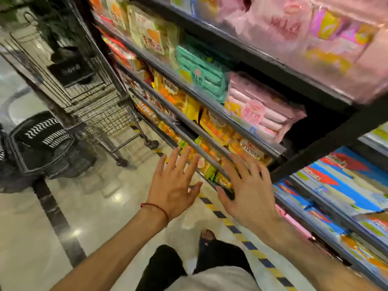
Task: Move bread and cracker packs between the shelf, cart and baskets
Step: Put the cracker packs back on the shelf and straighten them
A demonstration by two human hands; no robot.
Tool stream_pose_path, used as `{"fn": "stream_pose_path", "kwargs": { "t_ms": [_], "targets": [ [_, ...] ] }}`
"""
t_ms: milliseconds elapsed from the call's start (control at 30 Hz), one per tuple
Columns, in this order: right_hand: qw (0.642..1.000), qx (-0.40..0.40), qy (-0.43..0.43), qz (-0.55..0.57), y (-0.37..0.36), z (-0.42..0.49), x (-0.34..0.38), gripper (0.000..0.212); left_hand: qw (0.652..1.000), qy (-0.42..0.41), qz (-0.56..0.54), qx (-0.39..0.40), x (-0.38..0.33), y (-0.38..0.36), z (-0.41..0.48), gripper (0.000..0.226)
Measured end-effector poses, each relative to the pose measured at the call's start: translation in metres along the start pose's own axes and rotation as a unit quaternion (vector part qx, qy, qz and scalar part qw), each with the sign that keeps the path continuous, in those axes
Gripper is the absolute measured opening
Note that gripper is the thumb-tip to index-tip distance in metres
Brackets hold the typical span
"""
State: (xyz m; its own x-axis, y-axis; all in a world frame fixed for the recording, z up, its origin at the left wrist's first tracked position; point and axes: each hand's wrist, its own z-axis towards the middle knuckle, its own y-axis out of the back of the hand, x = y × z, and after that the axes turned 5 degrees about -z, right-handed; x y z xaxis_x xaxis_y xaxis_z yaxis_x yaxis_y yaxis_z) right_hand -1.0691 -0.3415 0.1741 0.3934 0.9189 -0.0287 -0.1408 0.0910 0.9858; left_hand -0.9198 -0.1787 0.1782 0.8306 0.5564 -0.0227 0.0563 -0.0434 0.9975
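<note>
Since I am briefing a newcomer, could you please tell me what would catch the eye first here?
At centre the left hand and right hand, both spread open and empty, reach toward yellow-orange packs low on the shelf unit. Pink packs sit one level above; a wire cart stands at left.

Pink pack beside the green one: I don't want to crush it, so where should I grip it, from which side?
Probably its right end, from the dark gap there: the pink pack lies flat with that end free, while the green pack crowds its left and the shelf rail bars its front.
</note>
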Motion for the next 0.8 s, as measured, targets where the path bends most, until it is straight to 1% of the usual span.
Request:
{"fn": "stream_pose_path", "kwargs": {
  "t_ms": [133,233,333,433,533,667,800],
  "targets": [
    [0.999,0.000,-0.047,-0.018,-0.014,0.032,0.023,0.065,0.998,-0.059,0.006,0.003,0.045,-0.010,0.036,0.071],
    [0.994,0.012,-0.104,-0.033,-0.028,0.050,0.045,0.066,0.994,-0.102,0.021,0.031,0.081,-0.022,0.065,0.073],
    [0.982,0.028,-0.174,-0.062,-0.039,0.066,0.077,0.066,0.987,-0.156,0.023,0.035,0.119,-0.029,0.088,0.071],
    [0.969,0.018,-0.242,-0.039,-0.045,0.073,0.112,0.065,0.976,-0.214,0.014,0.029,0.153,-0.028,0.106,0.068],
    [0.955,0.027,-0.292,-0.041,-0.054,0.080,0.137,0.065,0.963,-0.266,0.015,0.048,0.172,-0.034,0.120,0.067],
    [0.948,0.022,-0.316,-0.039,-0.086,0.081,0.152,0.063,0.953,-0.299,0.016,0.053,0.185,-0.064,0.138,0.067],
    [0.945,0.047,-0.320,-0.044,-0.148,0.077,0.154,0.064,0.949,-0.310,0.021,0.052,0.187,-0.123,0.154,0.067]
  ]
}}
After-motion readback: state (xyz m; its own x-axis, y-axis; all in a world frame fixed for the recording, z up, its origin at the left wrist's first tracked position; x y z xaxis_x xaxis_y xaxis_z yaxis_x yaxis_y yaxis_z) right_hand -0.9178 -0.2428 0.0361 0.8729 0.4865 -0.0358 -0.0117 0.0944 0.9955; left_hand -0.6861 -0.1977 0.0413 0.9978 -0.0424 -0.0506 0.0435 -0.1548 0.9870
